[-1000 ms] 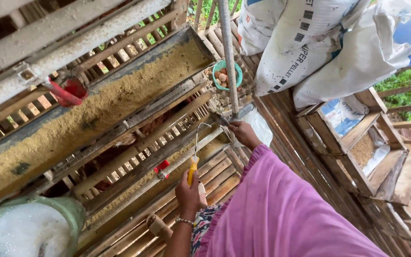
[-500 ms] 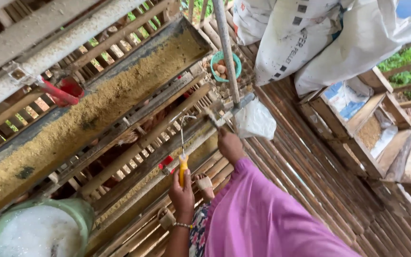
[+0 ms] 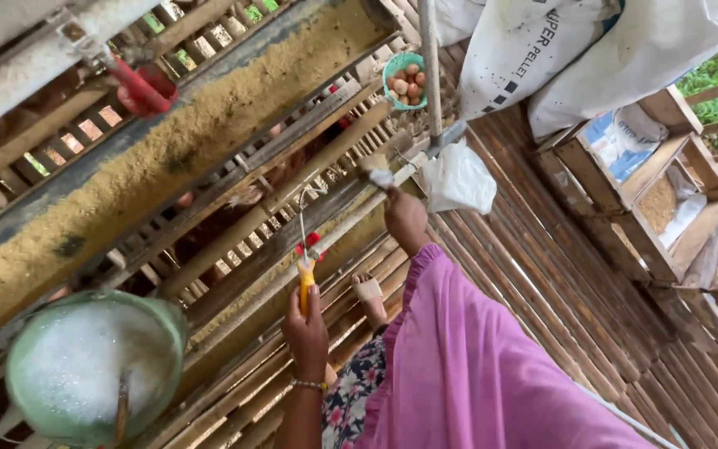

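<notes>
While I'm watching the head view, my left hand [image 3: 307, 331] is closed round the yellow handle [image 3: 305, 283] of a thin wire tool [image 3: 302, 218], upright, its bent tip up near the cage slats [image 3: 234, 249]. Right hand [image 3: 405, 218], pink sleeve [image 3: 475, 357] behind it, is wrapped round a brush [image 3: 376, 172] held just against the lower rail [image 3: 351, 216], fingers fully curled. A white plastic bag [image 3: 459, 179] hangs just beside that hand off the grey pole [image 3: 430, 75]. The feed trough [image 3: 159, 166], full of yellow-brown mash, runs diagonally above. Green bucket of foamy water [image 3: 85, 366] is lower left. Teal basket of eggs [image 3: 405, 81] sits near the pole, white feed sacks [image 3: 558, 58] upper right. Bamboo floor [image 3: 558, 274] below.
</notes>
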